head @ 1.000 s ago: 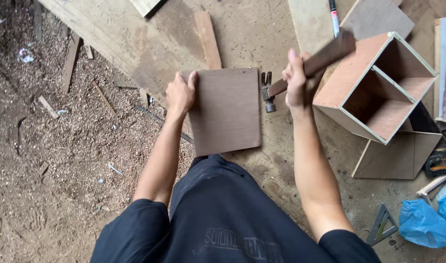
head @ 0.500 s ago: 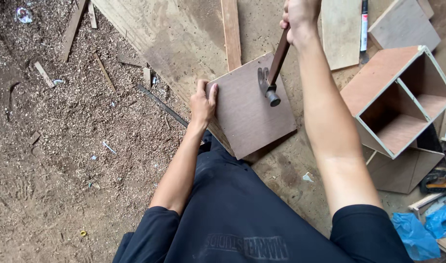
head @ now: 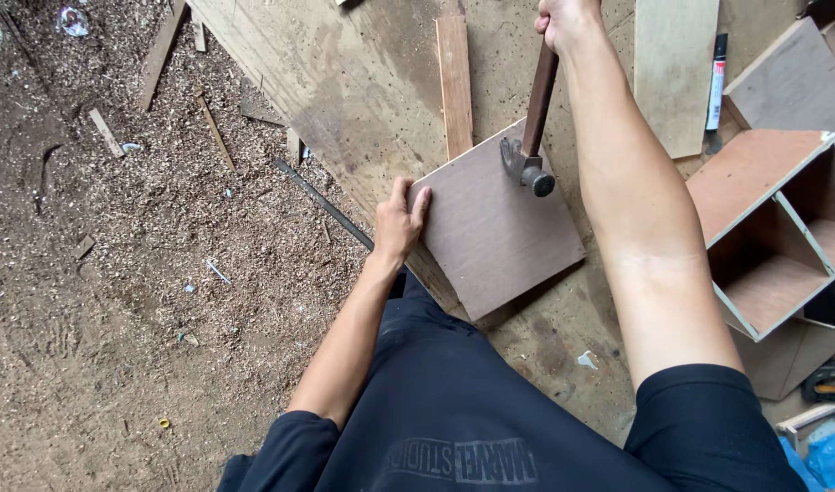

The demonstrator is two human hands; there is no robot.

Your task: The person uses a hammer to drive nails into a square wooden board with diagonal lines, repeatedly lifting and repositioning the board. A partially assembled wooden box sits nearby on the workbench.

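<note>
A square brown board [head: 495, 228] lies tilted on a large plywood sheet [head: 363, 82] on the ground. My left hand [head: 399, 221] rests on the board's left edge with fingers spread over it. At the top of the view, my right hand [head: 563, 20] grips the wooden handle of a claw hammer [head: 527, 164]. The hammer hangs head down over the board's upper part, close above its surface.
A wooden box with compartments [head: 777, 237] stands at the right. A black marker [head: 716, 77] lies beside a pale board [head: 674, 64]. A narrow wood strip [head: 454, 82] lies above the brown board. Sawdust and scraps cover the ground at left. Blue plastic [head: 823, 456] sits bottom right.
My right hand has lifted the hammer from beside the box and swung it over the brown board. The view has shifted, and the board now sits more tilted under my left hand.
</note>
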